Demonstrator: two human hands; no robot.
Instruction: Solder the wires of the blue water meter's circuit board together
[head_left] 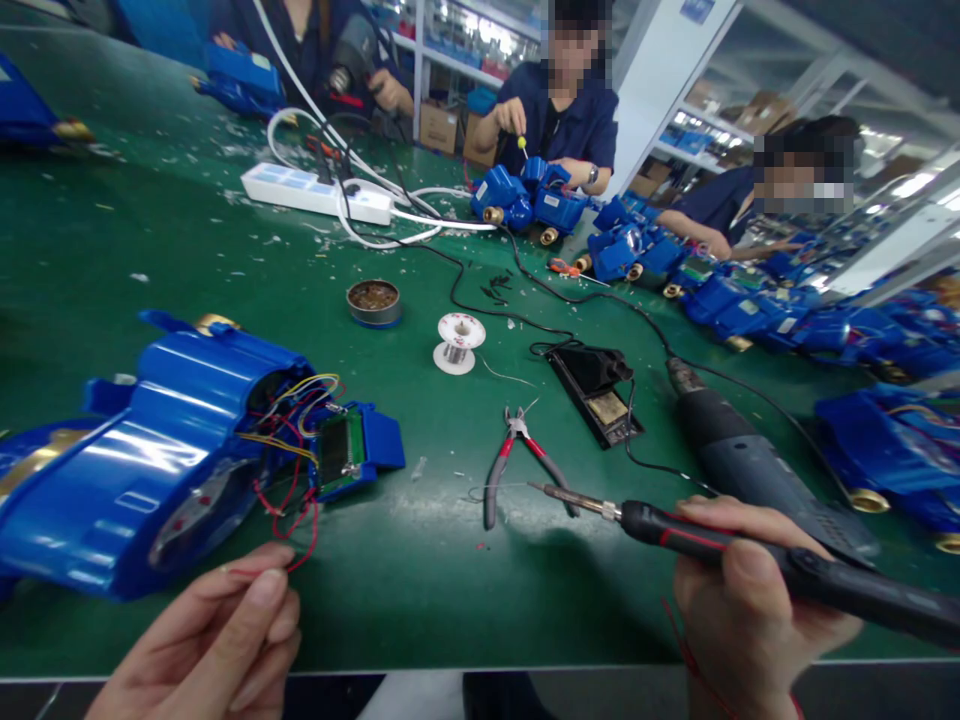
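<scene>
My left hand [225, 630] pinches a red wire [309, 545] between thumb and fingertips, near the front edge of the table. That wire runs up to a blue meter-like housing [187, 400] lying on its side, with a small display board [341, 450] hanging out on coloured wires. My right hand [750, 590] grips a black soldering iron [652, 525], its tip pointing left. Just beyond the tip, red-and-grey side cutters [517, 430] lie with handles spread. A thin strand of wire [499, 487] crosses them close to the tip.
A solder spool [459, 345], a round tin [373, 302] and a soldering iron stand [600, 395] stand mid-table. A grey heat gun [742, 460] lies beyond my right hand. Behind are a power strip [315, 190], cables, several blue housings [622, 250] and co-workers.
</scene>
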